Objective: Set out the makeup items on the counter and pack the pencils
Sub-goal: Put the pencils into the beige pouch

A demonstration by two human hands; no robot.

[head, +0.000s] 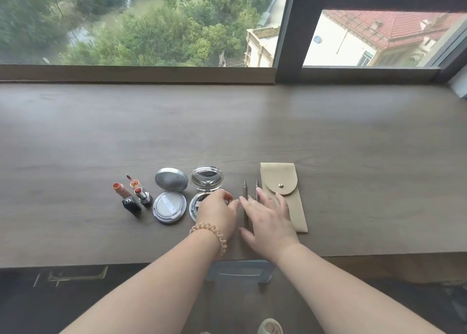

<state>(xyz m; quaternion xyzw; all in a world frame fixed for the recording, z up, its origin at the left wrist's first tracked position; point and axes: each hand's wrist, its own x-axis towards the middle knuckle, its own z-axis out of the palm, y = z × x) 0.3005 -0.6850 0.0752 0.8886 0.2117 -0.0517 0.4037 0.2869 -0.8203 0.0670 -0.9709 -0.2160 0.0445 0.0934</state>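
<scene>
**Makeup laid out; pencils about to be gathered for the pouch**

Shown near the front edge of the surface [75,131], in a row from left to right: two uncapped lip products [131,194], an opened silver compact [169,197], an opened clear compact [206,189], two slim metallic pencils [245,189] lying side by side and pointing toward the far edge, and a beige pouch [283,189] with its snap flap closed.

Step in hand, as judged: setting out largely complete; packing of the pencils not yet begun, both still resting on the surface just left of the pouch.

Left hand [218,211], coiled hair tie [214,235] on the wrist, curled loosely over the lower half of the clear compact, fingertips bent toward the pencils; whether anything is pinched cannot be told. Right hand [267,217] released, palm down, fingers spread flat across the lower pencil shafts and onto the pouch's left edge.

Next move, as judged: unsnapping the flap, pinching both pencils together, then sliding them in lengthwise.
</scene>
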